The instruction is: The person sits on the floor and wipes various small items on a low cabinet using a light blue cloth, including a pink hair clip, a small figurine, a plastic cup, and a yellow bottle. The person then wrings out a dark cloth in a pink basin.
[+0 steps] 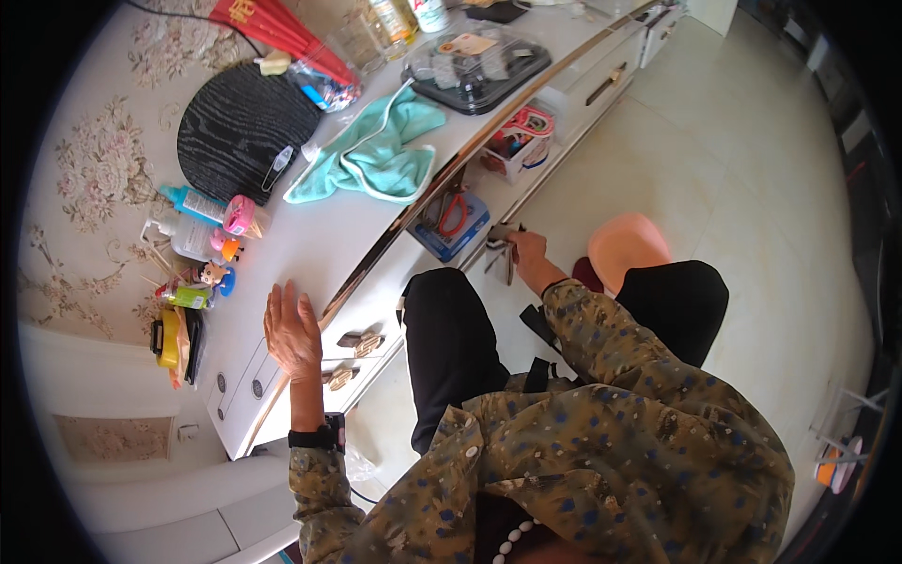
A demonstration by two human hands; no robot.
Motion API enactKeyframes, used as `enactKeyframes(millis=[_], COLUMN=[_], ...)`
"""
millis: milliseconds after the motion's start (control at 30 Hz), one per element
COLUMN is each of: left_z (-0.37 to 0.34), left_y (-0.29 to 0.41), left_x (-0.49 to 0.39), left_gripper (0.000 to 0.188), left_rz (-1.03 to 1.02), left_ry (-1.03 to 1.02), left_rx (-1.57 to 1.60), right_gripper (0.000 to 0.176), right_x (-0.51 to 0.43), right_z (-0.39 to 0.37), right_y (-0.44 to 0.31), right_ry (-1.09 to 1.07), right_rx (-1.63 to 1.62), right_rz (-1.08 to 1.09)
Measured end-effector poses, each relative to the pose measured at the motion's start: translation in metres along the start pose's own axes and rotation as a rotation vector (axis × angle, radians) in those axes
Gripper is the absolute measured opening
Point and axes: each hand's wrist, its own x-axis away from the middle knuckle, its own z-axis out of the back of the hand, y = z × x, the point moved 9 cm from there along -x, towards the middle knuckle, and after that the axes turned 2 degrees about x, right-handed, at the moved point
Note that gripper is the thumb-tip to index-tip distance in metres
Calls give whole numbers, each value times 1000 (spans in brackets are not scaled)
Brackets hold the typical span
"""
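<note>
My left hand (292, 331) lies palm down with fingers extended on the white cabinet top (331, 243), near its front edge. Lower and to the right, my right hand (530, 255) has its fingers closed on what looks like a metal drawer handle (504, 234). That handle is at the front of a pulled-out drawer (502, 201). Inside the drawer sit a blue box (442, 243), red-handled scissors (453, 215) and a white basket (525, 158) of small items. My fingers partly hide the handle.
A turquoise cloth (373, 151), a lidded black plastic tray (476, 70) and a round black board (243, 134) occupy the cabinet top. Bottles (194, 204) and small figurines (215, 275) line the wall. A pink plastic object (629, 248) is on the floor beside my leg.
</note>
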Motion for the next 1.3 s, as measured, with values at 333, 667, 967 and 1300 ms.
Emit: enactKeyframes(millis=[333, 667, 967, 1300], left_z=[-7, 31, 51, -69], left_y=[-9, 158, 282, 424], left_x=[0, -26, -24, 39], left_gripper=[47, 38, 41, 34], left_rz=[45, -427, -246, 747], left_ry=[-53, -60, -834, -1342], left_rx=[41, 789, 1793, 1906], right_gripper=[8, 25, 29, 28], right_x=[-6, 3, 47, 22], right_z=[46, 121, 181, 250], right_y=[-139, -222, -234, -167], right_ry=[1, 76, 306, 247], right_rx=[-475, -188, 247, 377], right_rz=[15, 416, 219, 148])
